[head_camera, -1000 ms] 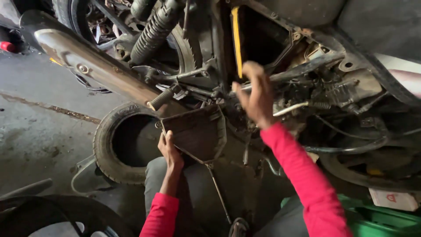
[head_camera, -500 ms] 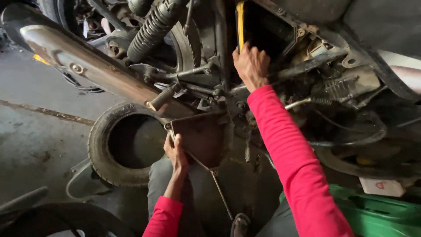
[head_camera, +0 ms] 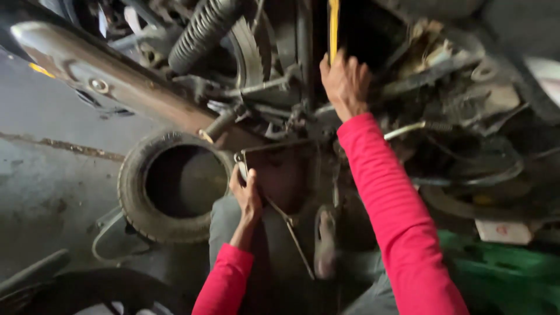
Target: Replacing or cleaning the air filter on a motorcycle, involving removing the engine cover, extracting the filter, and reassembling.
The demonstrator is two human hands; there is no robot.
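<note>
The right hand (head_camera: 345,81) has climbed from the engine's midsection to the yellow bar (head_camera: 333,26) at the top, fingers seemingly curled around its lower end, though blur hides the grip. The left hand (head_camera: 248,195) stays put, fingers pressed on the dark metal plate's (head_camera: 286,175) left edge, beside the tyre (head_camera: 169,186) on the floor.

Both sleeves (head_camera: 396,216) are bright pink-red. The strap (head_camera: 333,26) above the right hand (head_camera: 345,81) is yellow. The tyre (head_camera: 175,185) on the grey floor (head_camera: 52,175) is dull black, the exhaust pipe (head_camera: 111,87) brownish silver, the crate (head_camera: 507,274) green.
</note>
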